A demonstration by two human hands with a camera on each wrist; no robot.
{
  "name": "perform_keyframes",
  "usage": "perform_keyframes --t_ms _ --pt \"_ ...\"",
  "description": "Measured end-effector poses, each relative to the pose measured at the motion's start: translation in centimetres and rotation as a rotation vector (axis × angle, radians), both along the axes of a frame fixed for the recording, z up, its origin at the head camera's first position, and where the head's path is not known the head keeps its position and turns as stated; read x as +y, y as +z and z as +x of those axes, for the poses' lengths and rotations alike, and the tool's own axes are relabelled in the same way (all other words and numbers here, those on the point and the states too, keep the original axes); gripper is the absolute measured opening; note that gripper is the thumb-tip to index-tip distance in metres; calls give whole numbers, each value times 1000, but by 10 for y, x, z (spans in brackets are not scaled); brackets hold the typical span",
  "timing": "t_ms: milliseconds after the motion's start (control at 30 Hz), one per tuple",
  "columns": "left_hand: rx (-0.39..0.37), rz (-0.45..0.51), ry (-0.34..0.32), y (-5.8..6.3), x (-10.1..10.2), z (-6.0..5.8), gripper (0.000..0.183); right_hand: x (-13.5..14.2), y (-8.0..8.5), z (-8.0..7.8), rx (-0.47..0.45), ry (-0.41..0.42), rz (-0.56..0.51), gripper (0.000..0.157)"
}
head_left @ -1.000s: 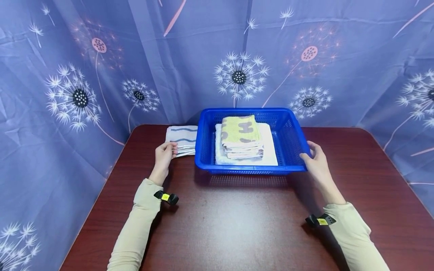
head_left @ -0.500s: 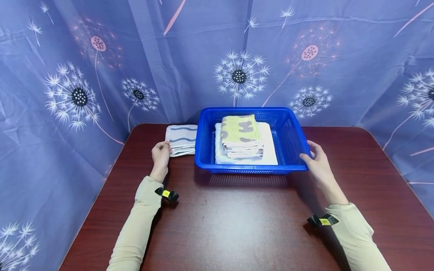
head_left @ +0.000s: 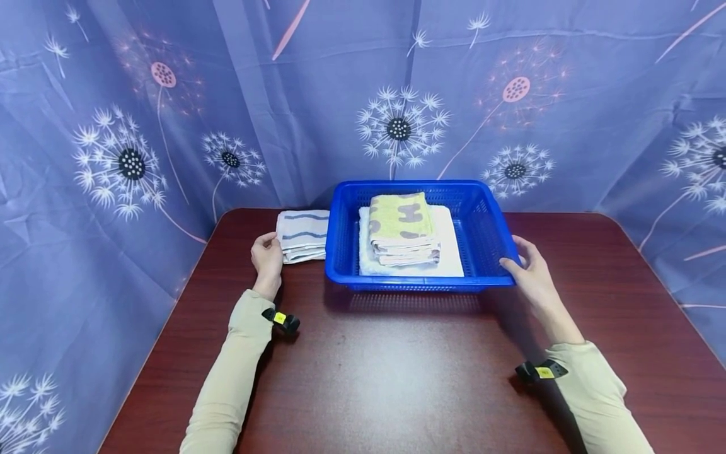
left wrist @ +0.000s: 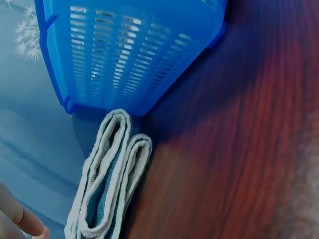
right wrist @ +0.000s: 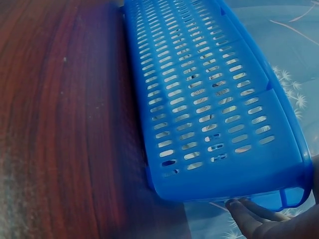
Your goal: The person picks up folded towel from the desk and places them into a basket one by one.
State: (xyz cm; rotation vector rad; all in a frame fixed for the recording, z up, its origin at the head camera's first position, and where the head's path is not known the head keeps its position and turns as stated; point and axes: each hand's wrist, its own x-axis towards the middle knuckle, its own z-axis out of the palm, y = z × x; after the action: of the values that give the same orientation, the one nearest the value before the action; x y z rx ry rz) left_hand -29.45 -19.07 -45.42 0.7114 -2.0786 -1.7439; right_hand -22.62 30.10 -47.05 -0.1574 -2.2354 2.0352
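In the head view, my right hand (head_left: 532, 271) holds the near right corner of a blue plastic basket (head_left: 420, 281), thumb on the rim and fingers beneath it. The right wrist view shows its fingers (right wrist: 244, 219) under the rim of the slotted basket. My left hand (head_left: 266, 258) is at the left edge of a folded white towel (head_left: 305, 230) with wavy blue stripes. Part of that hand shows in the left wrist view's corner, beside the folded layers (left wrist: 107, 184). Inside the basket, a folded yellow-and-grey towel stack (head_left: 401, 217) lies on a larger white towel (head_left: 450, 252).
The basket stands on a reddish-brown wooden table (head_left: 363, 378), close to its back edge. Directly behind hangs a blue curtain (head_left: 317, 94) with a dandelion print. The striped towel lies against the basket's left side.
My left hand has moved slightly left and away from the towel's front corner, to its left edge. The towel, the basket and my right hand look much the same.
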Motion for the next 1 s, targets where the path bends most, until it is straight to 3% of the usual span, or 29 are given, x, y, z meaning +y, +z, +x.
perform_keyframes --t_ms 67,167,333,567,767,1000 --pt "-10 13 3 -1 -1 -2 31 8 -15 -8 9 -12 -28 68" --pt "-33 35 -5 -2 -2 -5 35 10 -21 -11 27 -9 -11 72" --pt "-70 31 -16 -6 -4 -9 39 -3 3 3 9 -2 -32 62" --pt "-97 -3 -47 -9 -7 -12 42 -28 42 24 -43 0 109 61" --pt "-95 34 -78 -6 -8 -15 44 -32 48 27 -63 -6 140 59" --pt "-129 53 -62 -5 -8 -18 42 -33 49 26 -71 -10 195 59"
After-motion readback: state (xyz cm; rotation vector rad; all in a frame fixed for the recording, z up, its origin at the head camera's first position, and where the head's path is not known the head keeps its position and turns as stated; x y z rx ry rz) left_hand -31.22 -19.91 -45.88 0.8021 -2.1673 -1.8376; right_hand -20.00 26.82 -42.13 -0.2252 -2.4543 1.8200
